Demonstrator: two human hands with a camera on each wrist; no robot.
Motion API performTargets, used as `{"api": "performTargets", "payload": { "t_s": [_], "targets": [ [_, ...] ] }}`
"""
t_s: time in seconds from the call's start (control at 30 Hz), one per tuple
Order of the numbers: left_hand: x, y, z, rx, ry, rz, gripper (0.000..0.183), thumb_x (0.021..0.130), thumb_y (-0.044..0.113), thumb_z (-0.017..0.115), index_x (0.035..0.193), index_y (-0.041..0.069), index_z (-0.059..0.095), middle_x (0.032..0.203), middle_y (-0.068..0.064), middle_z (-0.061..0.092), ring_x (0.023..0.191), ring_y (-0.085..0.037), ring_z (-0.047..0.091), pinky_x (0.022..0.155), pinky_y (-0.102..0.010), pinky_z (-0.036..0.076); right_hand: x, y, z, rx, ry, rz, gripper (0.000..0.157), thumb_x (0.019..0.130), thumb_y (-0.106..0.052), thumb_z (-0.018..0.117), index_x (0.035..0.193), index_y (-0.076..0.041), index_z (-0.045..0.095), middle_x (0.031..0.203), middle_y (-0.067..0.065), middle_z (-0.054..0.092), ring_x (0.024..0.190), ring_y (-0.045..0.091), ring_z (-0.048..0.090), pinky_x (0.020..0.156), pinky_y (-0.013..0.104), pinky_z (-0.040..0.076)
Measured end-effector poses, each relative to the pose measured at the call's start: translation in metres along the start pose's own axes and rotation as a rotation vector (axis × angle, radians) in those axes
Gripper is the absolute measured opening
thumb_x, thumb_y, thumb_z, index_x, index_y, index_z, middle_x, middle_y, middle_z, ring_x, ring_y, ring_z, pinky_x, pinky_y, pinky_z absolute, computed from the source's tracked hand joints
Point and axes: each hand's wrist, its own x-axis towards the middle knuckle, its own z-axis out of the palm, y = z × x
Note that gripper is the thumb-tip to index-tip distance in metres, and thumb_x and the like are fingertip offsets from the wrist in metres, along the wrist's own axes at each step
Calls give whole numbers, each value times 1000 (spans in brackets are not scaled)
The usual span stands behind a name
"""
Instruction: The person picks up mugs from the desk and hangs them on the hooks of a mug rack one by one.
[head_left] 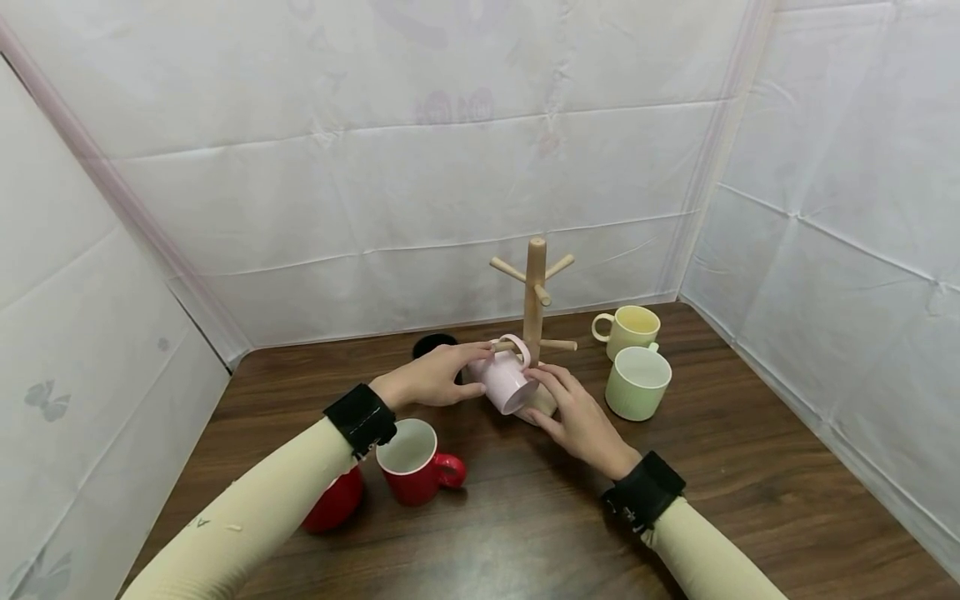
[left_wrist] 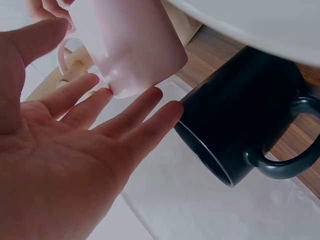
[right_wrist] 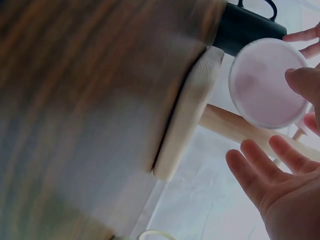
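Note:
A pink mug (head_left: pixel 504 385) hangs tilted on the lower left peg of a wooden mug tree (head_left: pixel 534 300), its handle looped around the peg. My left hand (head_left: pixel 435 377) is at the mug's base end with fingers extended; in the left wrist view its fingertips reach the pink wall (left_wrist: pixel 137 45). On the other side, my right hand (head_left: pixel 581 421) lies beside the mug's rim, fingers loosely spread. The right wrist view shows its thumb over the edge of the mug's mouth (right_wrist: pixel 265 85) and the other fingers apart from it. Neither hand curls around the mug.
A black mug (left_wrist: pixel 245 110) stands behind my left hand. Two red mugs (head_left: pixel 411 483) sit at the front left, one partly hidden by my left sleeve. Yellow (head_left: pixel 633 333) and green (head_left: pixel 636 387) mugs stand right of the tree. White sheeting (head_left: pixel 375 192) surrounds the wooden table (head_left: pixel 510 533).

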Motion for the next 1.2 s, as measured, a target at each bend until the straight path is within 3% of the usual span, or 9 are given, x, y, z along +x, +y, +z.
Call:
{"api": "performTargets", "payload": {
  "t_s": [0.17, 0.27, 0.47, 0.77, 0.87, 1.0, 1.1, 1.2],
  "targets": [
    [3, 2, -3, 13, 40, -42, 48, 90, 29, 60, 132, 8, 50, 122, -6, 58, 98, -14, 55, 85, -31, 45, 3, 0, -9, 8, 46, 24, 57, 84, -24, 68, 136, -16, 44, 127, 1, 48, 102, 9, 52, 73, 32, 51],
    [5, 4, -4, 13, 52, -81, 45, 90, 30, 58, 130, 9, 52, 111, -6, 62, 84, -15, 55, 75, -32, 47, 6, 1, -14, 27, 84, 60, 59, 87, -24, 64, 140, -18, 39, 122, 4, 54, 86, 10, 59, 64, 32, 53],
    [9, 8, -6, -24, 115, -104, 38, 91, 27, 57, 125, 7, 56, 114, -8, 62, 97, -20, 59, 81, -35, 49, 9, 6, -21, 14, 160, 120, 62, 88, -23, 63, 143, -19, 34, 105, 8, 64, 71, 10, 62, 56, 33, 54],
    [17, 13, -8, -32, 210, -150, 39, 91, 27, 58, 123, 5, 56, 102, -6, 67, 95, -19, 60, 79, -34, 50, 15, 11, -31, -20, 205, 212, 57, 91, -25, 59, 142, -20, 34, 97, 8, 66, 65, 8, 59, 52, 33, 51],
    [21, 14, -11, -11, 291, -161, 46, 90, 34, 59, 127, 7, 53, 111, -7, 64, 93, -17, 60, 79, -35, 50, 16, 12, -31, -23, 210, 213, 53, 92, -24, 58, 140, -16, 39, 98, 7, 65, 66, 8, 59, 53, 33, 51],
    [29, 18, -20, 2, 453, -147, 64, 87, 44, 60, 136, 6, 43, 129, -10, 52, 93, -17, 56, 84, -37, 47, 17, 13, -32, -22, 218, 210, 45, 94, -23, 55, 136, -14, 45, 100, 5, 64, 66, 8, 57, 52, 32, 49],
    [37, 22, -28, -51, 549, -120, 73, 85, 47, 62, 141, 7, 35, 138, -9, 44, 99, -18, 57, 83, -36, 49, 19, 13, -33, -8, 236, 206, 39, 95, -23, 53, 133, -12, 49, 98, 4, 64, 68, 9, 57, 53, 34, 49],
    [44, 29, -33, -159, 587, -119, 79, 83, 49, 63, 145, 13, 29, 144, -5, 36, 104, -19, 57, 81, -32, 51, 21, 14, -34, 20, 258, 198, 35, 95, -21, 52, 128, -10, 53, 95, 3, 65, 71, 10, 59, 55, 36, 51]
  ]
}}
